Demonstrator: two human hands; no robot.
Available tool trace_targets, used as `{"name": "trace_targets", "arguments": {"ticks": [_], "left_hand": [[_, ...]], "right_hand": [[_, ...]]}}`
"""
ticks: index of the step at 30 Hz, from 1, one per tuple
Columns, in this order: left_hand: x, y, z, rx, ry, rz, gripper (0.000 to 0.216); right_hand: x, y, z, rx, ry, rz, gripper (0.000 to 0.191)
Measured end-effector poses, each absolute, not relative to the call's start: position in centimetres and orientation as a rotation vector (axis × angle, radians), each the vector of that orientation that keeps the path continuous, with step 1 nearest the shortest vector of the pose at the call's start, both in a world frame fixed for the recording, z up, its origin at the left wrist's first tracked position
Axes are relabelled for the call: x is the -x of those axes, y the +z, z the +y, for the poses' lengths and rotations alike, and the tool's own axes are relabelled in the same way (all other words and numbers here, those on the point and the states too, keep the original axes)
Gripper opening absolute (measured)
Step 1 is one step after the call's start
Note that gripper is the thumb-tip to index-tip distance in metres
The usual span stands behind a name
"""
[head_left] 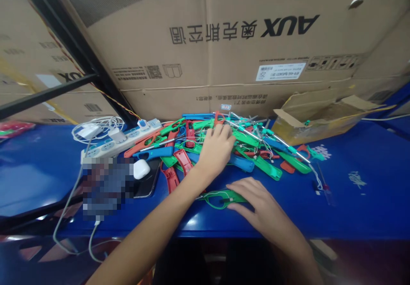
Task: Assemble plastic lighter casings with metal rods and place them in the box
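I have the right hand [256, 204] closed around a green lighter shell [236, 196], the thumb along its near side and the fingers over its far side. The shell is slim and bright, with an open trigger loop pointing left, a small dark part inside and a thin white wire along it. It sits near the front edge of the surface [358, 212], about midway along.

My left hand [219, 146] reaches past it, fingers bent down into a heap [241, 162] of green, red and blue shells — whether they pinch anything, I cannot tell. Metal tubes with teal pieces and loose white wires lie among the heap.

To the right I see a screwdriver [326, 191]; to the left, a white case [141, 169] on a dark phone [150, 184], and behind those a power strip [128, 142] with white chargers. An opened box [320, 124] stands toward the back right corner. Along the back edge, a large carton [237, 63] reads "AUX" and "奥克斯空调" — upside down — with a white label [281, 71] below.
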State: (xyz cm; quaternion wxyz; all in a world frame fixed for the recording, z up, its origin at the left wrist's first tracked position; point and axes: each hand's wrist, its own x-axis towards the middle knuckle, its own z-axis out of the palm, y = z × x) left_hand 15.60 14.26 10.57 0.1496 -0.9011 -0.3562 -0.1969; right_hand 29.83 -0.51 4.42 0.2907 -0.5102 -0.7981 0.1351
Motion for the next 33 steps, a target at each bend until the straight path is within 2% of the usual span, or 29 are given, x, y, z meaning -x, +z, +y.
{"name": "trace_targets", "arguments": {"ticks": [18, 26, 33], "left_hand": [[-16.2, 9.3, 13.6, 2.564, -0.756, -1.0, 0.034], [-16.6, 8.8, 12.9, 2.6, -0.857, -1.039, 0.018], [-15.6, 9.3, 13.2, 2.655, -0.95, -1.003, 0.018]], "right_hand": [[-29.7, 4.7, -0.5, 1.381, 0.367, -2.129, 0.032], [-29.7, 4.9, -0.5, 1.38, 0.353, -2.131, 0.031], [-29.6, 5.0, -0.5, 1.402, 0.366, -2.149, 0.031]]}}
